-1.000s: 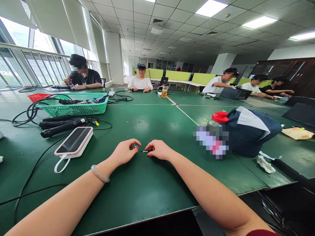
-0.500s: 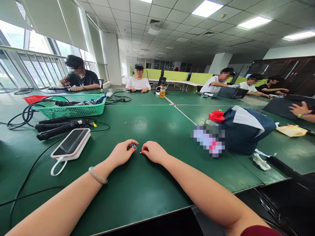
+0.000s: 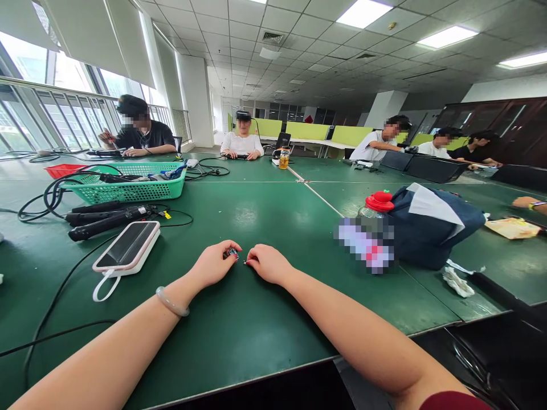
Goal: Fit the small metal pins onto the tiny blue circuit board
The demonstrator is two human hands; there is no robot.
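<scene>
Low over the green table [image 3: 273, 336], my two hands are close together with a small gap between the fingertips. My left hand [image 3: 215, 261] is closed in a pinch on a small circuit board [image 3: 233, 254], dark with pale marks; the fingers cover part of it. In a pinch of thumb and forefinger, my right hand [image 3: 269, 262] has a tiny dark piece [image 3: 245, 262], too small to name. A bracelet [image 3: 171, 302] circles my left wrist. To the left of that hand lies a white-cased phone or power bank [image 3: 128, 247] with a strap loop.
Black handheld tools [image 3: 111, 219] and cables lie before a green basket [image 3: 128, 185]. At right stand a red-capped bottle [image 3: 379, 202] and a dark blue bag [image 3: 431, 228], with crumpled tissue [image 3: 458, 282] nearby. Several people sit around the table; a co-worker's hand [image 3: 527, 203] shows at far right.
My hands keep nearly the same pose. The view has shifted slightly. At far right, a black box has changed position and the co-worker's hand has lowered to the table.
</scene>
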